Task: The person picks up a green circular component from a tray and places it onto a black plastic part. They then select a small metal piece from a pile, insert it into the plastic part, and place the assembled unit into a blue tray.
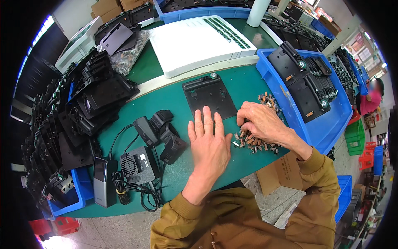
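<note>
A black plastic panel [209,98] with a round silver piece at its top right corner lies flat on the green table. My left hand [209,143] is stretched out flat, its fingertips at the panel's near edge and nothing in its grasp. To the right, my right hand [261,120] has its fingers curled and pinched together at the edge of a pile of small brown-and-metal components [259,143]. Whatever is between those fingertips is hidden. More of the components show beyond the hand.
On the right, a blue bin [304,124] holds several similar black panels [306,93]. Black plastic parts [95,91] are heaped at left. Black devices with coiled cables [143,166] and a grey power bank [104,182] stand near-left. A white tray [182,47] lies beyond.
</note>
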{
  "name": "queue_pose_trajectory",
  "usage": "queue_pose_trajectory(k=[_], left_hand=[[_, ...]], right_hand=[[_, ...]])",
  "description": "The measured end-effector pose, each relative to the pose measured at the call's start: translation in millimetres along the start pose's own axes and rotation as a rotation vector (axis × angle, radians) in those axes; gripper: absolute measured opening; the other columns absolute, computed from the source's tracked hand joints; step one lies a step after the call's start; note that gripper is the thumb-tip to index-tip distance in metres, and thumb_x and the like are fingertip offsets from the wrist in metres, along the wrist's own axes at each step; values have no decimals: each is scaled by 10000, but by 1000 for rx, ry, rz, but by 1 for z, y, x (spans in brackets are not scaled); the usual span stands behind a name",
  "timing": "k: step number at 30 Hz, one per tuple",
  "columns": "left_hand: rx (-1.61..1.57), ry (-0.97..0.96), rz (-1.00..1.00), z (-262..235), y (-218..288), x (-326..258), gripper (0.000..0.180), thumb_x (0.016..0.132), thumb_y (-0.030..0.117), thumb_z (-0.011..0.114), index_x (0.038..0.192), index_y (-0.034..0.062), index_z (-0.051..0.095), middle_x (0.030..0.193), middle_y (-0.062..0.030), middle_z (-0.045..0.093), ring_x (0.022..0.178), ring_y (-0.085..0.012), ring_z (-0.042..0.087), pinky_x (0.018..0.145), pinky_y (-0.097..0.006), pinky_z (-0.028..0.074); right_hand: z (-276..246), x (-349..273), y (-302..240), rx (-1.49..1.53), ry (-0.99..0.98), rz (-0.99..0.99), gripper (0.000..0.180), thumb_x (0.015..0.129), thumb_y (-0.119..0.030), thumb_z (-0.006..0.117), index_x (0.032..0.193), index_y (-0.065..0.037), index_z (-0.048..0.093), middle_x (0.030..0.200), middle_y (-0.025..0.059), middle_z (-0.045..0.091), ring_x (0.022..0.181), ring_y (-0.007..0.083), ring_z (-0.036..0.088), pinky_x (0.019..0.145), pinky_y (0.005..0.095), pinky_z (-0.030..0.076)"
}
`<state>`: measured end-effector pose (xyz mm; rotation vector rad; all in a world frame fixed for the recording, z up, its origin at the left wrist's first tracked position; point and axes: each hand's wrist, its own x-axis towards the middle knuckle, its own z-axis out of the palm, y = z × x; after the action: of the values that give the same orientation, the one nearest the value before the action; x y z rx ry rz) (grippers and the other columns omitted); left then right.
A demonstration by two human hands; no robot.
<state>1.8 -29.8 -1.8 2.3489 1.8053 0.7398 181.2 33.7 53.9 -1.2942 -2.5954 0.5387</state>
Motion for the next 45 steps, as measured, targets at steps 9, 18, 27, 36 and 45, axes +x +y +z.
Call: queue_pose_trajectory(k=[9,18,27,36,45], left_hand=[[7,18,-36,-5,-3,2,625,833,283,674,1341,-27,482,1472,-267,372,1382,-436,320,1110,-561,253],[-139,-10,-82,14,17,0,689,861,305,621,1378,-101,415,1522,-315,248,1438,-446,207,1155,-534,183],[-145,-43,-118,13,14,4,694,862,314,617,1382,-100,415,1534,-318,216,1456,-435,166,1171,-520,150],[-175,-71,-142,10,9,-3,711,855,303,618,1392,-108,397,1542,-319,198,1459,-447,146,1170,-533,143],[-34,97,-103,8,-5,-5,683,781,321,694,1311,-53,479,1435,-270,407,1361,-432,347,1105,-555,261]], right_hand=[[-1,20,0,436,53,159,115,801,-114,635,823,-2,629,647,101,636,601,173,620,560,324,459],[-4,0,8,660,145,374,99,768,25,569,856,2,608,724,-5,553,648,56,496,576,205,377],[-5,17,8,608,125,336,80,778,2,602,856,0,586,736,-15,520,641,42,460,580,191,353],[-17,20,-23,467,30,303,210,928,-149,599,1066,-11,675,921,61,684,809,134,585,761,263,469],[-8,34,-17,728,121,317,227,819,-38,648,1031,25,696,843,54,681,734,100,601,652,230,477]])
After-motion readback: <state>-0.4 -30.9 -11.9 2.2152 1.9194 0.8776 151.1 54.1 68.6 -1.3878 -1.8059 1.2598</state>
